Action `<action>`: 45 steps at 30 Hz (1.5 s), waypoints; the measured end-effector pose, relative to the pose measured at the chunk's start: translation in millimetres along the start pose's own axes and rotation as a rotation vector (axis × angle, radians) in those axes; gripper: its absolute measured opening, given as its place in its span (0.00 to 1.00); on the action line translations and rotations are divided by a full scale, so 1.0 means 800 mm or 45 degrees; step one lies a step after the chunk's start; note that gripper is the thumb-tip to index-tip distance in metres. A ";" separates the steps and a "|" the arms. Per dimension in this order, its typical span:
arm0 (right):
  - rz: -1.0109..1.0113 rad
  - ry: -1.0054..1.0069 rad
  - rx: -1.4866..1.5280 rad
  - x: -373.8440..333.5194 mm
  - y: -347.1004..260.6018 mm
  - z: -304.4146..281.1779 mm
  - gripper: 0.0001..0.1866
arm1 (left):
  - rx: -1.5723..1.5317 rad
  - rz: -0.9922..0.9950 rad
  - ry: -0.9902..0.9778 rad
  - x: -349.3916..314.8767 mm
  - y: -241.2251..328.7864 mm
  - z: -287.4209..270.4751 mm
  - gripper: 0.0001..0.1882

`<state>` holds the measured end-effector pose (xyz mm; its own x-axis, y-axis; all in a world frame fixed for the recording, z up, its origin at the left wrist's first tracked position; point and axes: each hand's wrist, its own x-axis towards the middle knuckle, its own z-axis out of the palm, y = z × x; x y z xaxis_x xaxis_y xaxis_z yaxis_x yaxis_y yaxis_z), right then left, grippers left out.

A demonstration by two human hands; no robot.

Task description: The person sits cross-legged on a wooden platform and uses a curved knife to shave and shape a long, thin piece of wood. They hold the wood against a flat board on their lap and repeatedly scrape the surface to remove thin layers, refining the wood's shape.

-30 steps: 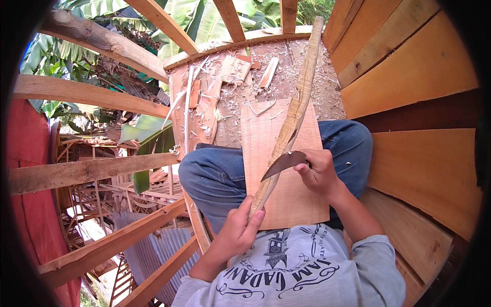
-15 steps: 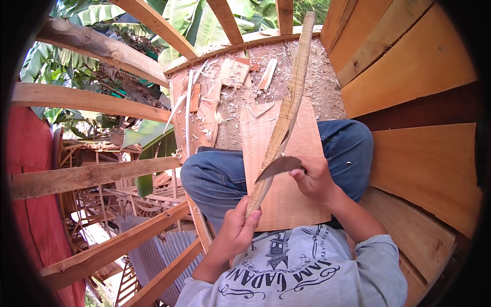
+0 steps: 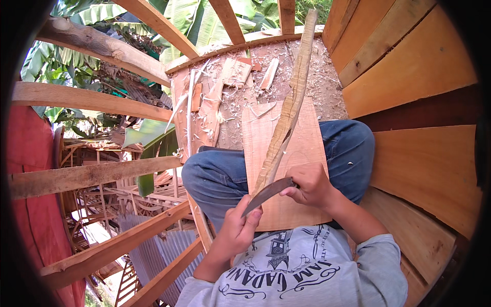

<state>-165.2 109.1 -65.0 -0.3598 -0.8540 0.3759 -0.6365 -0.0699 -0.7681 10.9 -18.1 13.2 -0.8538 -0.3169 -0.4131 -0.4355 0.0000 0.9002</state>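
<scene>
A long, rough-edged strip of wood (image 3: 289, 110) slants away from me, its far end near the railing. My left hand (image 3: 242, 225) is wrapped round its near end. In my right hand (image 3: 310, 186) is a knife with a dark curved blade (image 3: 269, 194); its handle is mostly hidden by the fingers. The blade crosses the strip just beyond my left hand, its tip close to the left thumb. Beneath both hands a flat pale board (image 3: 286, 217) lies across my lap, between my knees.
Wood shavings and offcuts (image 3: 236, 71) litter the plank floor ahead. Spaced wooden rails (image 3: 97, 171) run along the left, with corrugated metal sheets (image 3: 162, 256) below them. A wall of wide planks (image 3: 409, 77) rises on the right.
The knife has slid along the strip toward me, from some way beyond my left hand to right beside it. My right hand has drawn slightly nearer; the left grip is unchanged.
</scene>
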 end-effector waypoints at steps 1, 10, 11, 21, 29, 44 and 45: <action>0.152 0.101 0.094 0.001 0.000 -0.001 0.20 | 0.006 0.001 0.005 0.000 0.000 -0.001 0.07; 0.253 0.226 0.209 0.002 0.002 -0.004 0.20 | -0.061 0.015 0.015 0.000 0.006 0.007 0.11; 0.339 0.317 0.274 0.005 0.001 -0.005 0.20 | -0.050 0.027 0.009 -0.001 0.007 0.007 0.11; 0.177 0.124 0.128 -0.007 0.010 -0.006 0.21 | 0.022 -0.052 -0.014 0.000 0.009 0.002 0.05; 0.093 0.101 0.014 -0.008 0.013 -0.009 0.22 | -0.048 0.060 -0.010 0.001 0.003 0.008 0.08; 0.310 0.469 0.203 -0.002 0.005 -0.003 0.22 | -0.005 -0.043 -0.106 0.001 0.005 0.009 0.05; 0.153 0.346 0.141 -0.006 -0.001 -0.003 0.22 | -0.016 -0.047 -0.084 0.001 0.008 0.008 0.05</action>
<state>-164.3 114.3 -64.9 -0.6065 -0.6915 0.3924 -0.5059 -0.0452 -0.8614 5.6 -12.0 17.6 -0.8542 -0.2533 -0.4541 -0.4641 -0.0225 0.8855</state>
